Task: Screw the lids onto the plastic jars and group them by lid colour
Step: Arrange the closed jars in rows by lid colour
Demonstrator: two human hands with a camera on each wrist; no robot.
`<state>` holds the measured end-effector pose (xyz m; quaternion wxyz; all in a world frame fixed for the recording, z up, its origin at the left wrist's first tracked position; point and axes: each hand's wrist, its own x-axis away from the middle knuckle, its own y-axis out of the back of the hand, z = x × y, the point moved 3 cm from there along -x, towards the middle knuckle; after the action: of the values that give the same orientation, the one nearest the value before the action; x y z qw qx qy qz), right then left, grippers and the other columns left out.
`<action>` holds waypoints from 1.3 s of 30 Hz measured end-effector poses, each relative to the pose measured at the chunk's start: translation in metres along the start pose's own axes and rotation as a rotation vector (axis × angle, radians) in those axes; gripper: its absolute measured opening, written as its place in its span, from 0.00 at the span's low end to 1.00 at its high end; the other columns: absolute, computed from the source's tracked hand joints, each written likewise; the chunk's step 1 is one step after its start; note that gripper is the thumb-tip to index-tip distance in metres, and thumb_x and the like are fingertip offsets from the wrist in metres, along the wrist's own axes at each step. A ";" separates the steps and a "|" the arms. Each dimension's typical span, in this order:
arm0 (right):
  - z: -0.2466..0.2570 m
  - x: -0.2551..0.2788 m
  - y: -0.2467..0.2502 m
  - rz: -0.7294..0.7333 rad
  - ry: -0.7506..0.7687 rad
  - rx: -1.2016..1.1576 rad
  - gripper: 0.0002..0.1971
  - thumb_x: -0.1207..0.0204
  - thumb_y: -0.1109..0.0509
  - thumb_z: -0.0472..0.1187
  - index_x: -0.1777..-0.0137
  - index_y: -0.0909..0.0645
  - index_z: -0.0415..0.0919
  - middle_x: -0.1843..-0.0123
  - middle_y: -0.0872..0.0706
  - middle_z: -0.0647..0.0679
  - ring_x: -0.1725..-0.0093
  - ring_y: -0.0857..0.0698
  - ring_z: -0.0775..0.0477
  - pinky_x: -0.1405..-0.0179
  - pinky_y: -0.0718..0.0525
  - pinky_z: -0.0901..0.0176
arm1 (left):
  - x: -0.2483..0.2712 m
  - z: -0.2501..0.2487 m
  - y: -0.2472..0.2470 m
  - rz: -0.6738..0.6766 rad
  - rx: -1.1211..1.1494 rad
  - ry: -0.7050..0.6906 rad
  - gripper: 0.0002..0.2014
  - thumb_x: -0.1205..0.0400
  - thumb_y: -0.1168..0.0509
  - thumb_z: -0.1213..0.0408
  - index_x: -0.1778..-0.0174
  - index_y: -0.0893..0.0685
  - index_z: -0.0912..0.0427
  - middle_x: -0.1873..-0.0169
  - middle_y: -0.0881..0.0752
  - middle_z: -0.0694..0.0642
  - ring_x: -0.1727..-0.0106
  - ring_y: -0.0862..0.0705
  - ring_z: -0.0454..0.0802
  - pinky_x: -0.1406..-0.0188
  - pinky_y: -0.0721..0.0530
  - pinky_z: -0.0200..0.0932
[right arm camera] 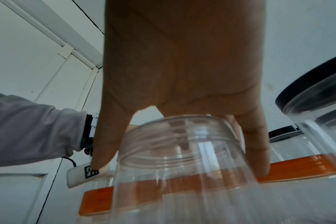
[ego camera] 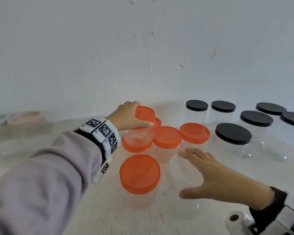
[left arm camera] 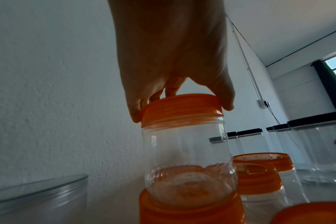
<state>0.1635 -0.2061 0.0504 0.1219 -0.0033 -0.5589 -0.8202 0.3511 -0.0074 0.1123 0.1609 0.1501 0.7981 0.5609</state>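
Against the white wall the table holds two groups — black-lidded jars right, orange-lidded jars centre. The left hand grips a capped orange jar stacked on another; the right hand, fingers spread, reaches over an open jar — seemingly the last uncapped.
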 end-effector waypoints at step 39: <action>0.147 -0.150 -0.037 -0.022 0.329 -0.088 0.51 0.35 0.21 0.61 0.17 0.43 0.49 0.20 0.40 0.49 0.23 0.37 0.43 0.26 0.31 0.45 | 0.238 0.092 -0.022 0.066 0.010 0.362 0.58 0.45 0.39 0.23 0.20 0.45 0.45 0.30 0.36 0.36 0.33 0.32 0.36 0.38 0.28 0.34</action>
<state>0.2825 -0.0290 0.0501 0.2028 0.1319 -0.4950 -0.8345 0.1744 0.1632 0.0413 -0.0046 0.0738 0.8113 0.5799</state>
